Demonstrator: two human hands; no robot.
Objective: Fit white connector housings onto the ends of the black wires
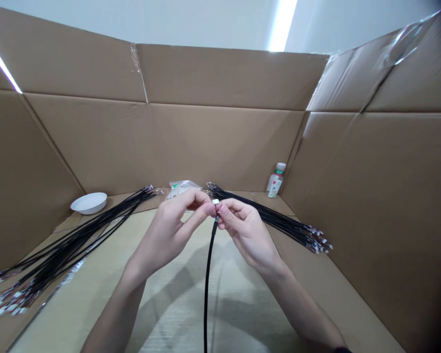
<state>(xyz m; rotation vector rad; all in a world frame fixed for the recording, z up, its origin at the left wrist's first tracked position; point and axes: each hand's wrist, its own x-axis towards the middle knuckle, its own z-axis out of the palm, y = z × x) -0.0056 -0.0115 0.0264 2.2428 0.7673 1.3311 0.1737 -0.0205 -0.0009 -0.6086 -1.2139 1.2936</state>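
There are two hands, one left (172, 233) and one right (248, 230), with one black cable (206, 294) between them and one white connector (215, 201) showing at its upper end. Two bundles of black cables lie on the bench (161, 314): one left bundle (73, 241) and one right bundle (279, 218), each with many cables, too tightly overlapped to count. There is one white bowl (89, 202), one bottle (275, 184) with one cap (281, 165), and one plastic bag (180, 186). Three cardboard sides (228, 147) show.

Workshop-like nook: cardboard walls (228, 142), cable bundles (77, 239)
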